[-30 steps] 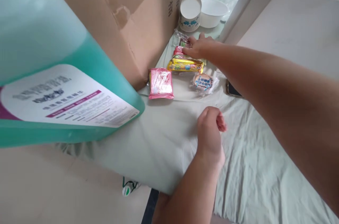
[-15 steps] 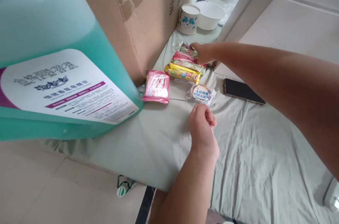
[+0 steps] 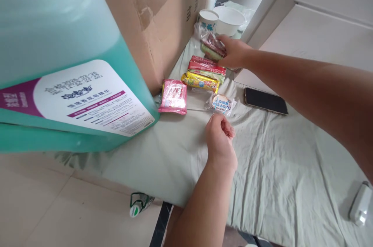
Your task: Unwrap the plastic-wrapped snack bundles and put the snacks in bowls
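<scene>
My right hand grips dark red and green snack packets in clear, crinkled wrapping, raised a little at the far end of the snack pile. Just in front of them lie red-wrapped snacks and a yellow snack packet. My left hand rests on the cloth with its fingers curled in, and I see nothing in them. Close beyond its knuckles is a round biscuit in a clear wrapper. A pink square snack packet lies to the left.
A large jug of green liquid stands at left, before a cardboard box. A paper cup and white bowl stand at the back. A phone and a white device lie right. A bottle is below the cloth-covered edge.
My right hand has lifted the dark red and green packets slightly up and away from the other snacks. My left hand stays nearly in place. The view has shifted a little.
</scene>
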Tool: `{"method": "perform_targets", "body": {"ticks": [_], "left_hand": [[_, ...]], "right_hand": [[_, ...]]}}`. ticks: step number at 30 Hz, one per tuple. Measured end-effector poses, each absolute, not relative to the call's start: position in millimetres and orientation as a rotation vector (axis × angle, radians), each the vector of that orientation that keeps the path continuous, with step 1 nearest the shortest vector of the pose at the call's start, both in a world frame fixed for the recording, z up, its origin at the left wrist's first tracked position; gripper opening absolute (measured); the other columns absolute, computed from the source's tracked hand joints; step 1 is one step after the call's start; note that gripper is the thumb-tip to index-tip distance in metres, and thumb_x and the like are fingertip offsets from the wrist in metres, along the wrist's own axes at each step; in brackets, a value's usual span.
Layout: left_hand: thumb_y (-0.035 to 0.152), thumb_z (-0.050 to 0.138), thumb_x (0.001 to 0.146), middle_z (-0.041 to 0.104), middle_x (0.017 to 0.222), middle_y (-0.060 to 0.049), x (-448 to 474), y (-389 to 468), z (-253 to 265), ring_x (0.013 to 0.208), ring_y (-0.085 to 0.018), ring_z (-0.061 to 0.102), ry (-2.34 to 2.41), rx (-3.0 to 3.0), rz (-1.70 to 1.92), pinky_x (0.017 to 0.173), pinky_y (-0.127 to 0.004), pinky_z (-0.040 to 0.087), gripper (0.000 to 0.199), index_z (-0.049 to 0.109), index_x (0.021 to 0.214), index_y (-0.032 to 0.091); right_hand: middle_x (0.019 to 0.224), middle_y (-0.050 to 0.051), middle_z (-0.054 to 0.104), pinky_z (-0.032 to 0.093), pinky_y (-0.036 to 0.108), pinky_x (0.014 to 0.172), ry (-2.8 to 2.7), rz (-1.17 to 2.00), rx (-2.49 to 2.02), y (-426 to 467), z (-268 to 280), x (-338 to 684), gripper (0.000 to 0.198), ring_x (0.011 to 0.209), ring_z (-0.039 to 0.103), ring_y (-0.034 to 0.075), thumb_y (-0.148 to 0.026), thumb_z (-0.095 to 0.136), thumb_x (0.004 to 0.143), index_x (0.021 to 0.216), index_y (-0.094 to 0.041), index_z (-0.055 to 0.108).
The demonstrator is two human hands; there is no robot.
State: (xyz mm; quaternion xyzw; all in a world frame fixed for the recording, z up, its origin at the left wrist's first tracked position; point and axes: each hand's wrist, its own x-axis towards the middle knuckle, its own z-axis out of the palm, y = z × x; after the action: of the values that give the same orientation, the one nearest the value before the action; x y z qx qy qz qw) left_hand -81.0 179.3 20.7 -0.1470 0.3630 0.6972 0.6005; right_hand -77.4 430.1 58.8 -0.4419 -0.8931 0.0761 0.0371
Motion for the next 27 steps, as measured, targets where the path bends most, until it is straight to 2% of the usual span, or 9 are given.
{"method": "perform_targets", "body": {"ticks": [6, 9, 14, 17, 21, 24, 27], "left_hand": [[0.014, 0.049, 0.079, 0.034, 0.054, 0.005, -79.5, 176.6, 26.5, 0.047, -0.006, 0.031, 0.795, -0.393, 1.629, 0.051, -0.021, 0.025, 0.024, 0.037, 0.058, 0.019], [0.014, 0.048, 0.081, 0.033, 0.054, 0.005, -80.5, 175.2, 29.6, 0.047, -0.006, 0.031, 0.765, -0.426, 1.613, 0.050, -0.021, 0.024, 0.023, 0.038, 0.060, 0.019], [0.016, 0.050, 0.078, 0.031, 0.056, 0.006, -81.6, 176.5, 27.3, 0.045, -0.006, 0.028, 0.706, -0.501, 1.542, 0.048, -0.020, 0.023, 0.018, 0.040, 0.064, 0.019], [0.016, 0.050, 0.077, 0.029, 0.056, 0.007, -82.2, 177.6, 24.7, 0.045, -0.006, 0.026, 0.679, -0.525, 1.539, 0.047, -0.019, 0.022, 0.017, 0.040, 0.064, 0.019], [0.016, 0.050, 0.078, 0.029, 0.056, 0.007, -84.5, 179.2, 23.7, 0.044, -0.005, 0.027, 0.670, -0.552, 1.535, 0.047, -0.018, 0.022, 0.018, 0.040, 0.063, 0.018], [0.016, 0.049, 0.078, 0.028, 0.056, 0.007, -85.5, 181.1, 24.0, 0.044, -0.005, 0.026, 0.679, -0.560, 1.533, 0.046, -0.018, 0.022, 0.018, 0.040, 0.063, 0.018], [0.015, 0.050, 0.076, 0.028, 0.056, 0.007, -85.5, 182.6, 23.9, 0.044, -0.005, 0.026, 0.683, -0.557, 1.528, 0.047, -0.019, 0.022, 0.017, 0.040, 0.063, 0.018]], "right_hand": [[0.134, 0.016, 0.060, 0.049, 0.054, 0.100, -2.551, 0.065, -1.250, 355.4, 90.6, -52.3, 0.079, 0.123, 0.055, 0.041, -0.038, 0.060, 0.084, 0.155, -0.027, 0.027], [0.142, 0.017, 0.052, 0.051, 0.053, 0.098, -2.483, 0.014, -1.139, 320.5, 86.9, -39.0, 0.076, 0.133, 0.048, 0.041, -0.035, 0.055, 0.086, 0.156, -0.030, 0.027], [0.142, 0.013, 0.053, 0.055, 0.053, 0.092, -2.677, 0.101, -0.909, 293.9, 61.9, -24.1, 0.077, 0.123, 0.057, 0.039, -0.037, 0.060, 0.083, 0.155, -0.033, 0.035], [0.140, 0.012, 0.056, 0.052, 0.056, 0.098, -2.732, 0.179, -0.845, 297.3, 54.8, -20.3, 0.063, 0.122, 0.058, 0.038, -0.045, 0.058, 0.087, 0.149, -0.032, 0.048], [0.129, 0.013, 0.062, 0.050, 0.052, 0.101, -2.624, 0.302, -0.899, 320.9, 56.7, -25.9, 0.046, 0.117, 0.061, 0.033, -0.042, 0.046, 0.094, 0.135, -0.026, 0.060], [0.129, 0.014, 0.062, 0.050, 0.050, 0.100, -2.616, 0.359, -0.976, 355.6, 54.7, -44.5, 0.050, 0.117, 0.060, 0.033, -0.041, 0.056, 0.087, 0.133, -0.022, 0.061], [0.137, 0.014, 0.059, 0.049, 0.051, 0.101, -2.633, 0.425, -1.149, 397.5, 46.5, -67.0, 0.063, 0.120, 0.059, 0.033, -0.044, 0.066, 0.081, 0.140, -0.024, 0.056]]}}
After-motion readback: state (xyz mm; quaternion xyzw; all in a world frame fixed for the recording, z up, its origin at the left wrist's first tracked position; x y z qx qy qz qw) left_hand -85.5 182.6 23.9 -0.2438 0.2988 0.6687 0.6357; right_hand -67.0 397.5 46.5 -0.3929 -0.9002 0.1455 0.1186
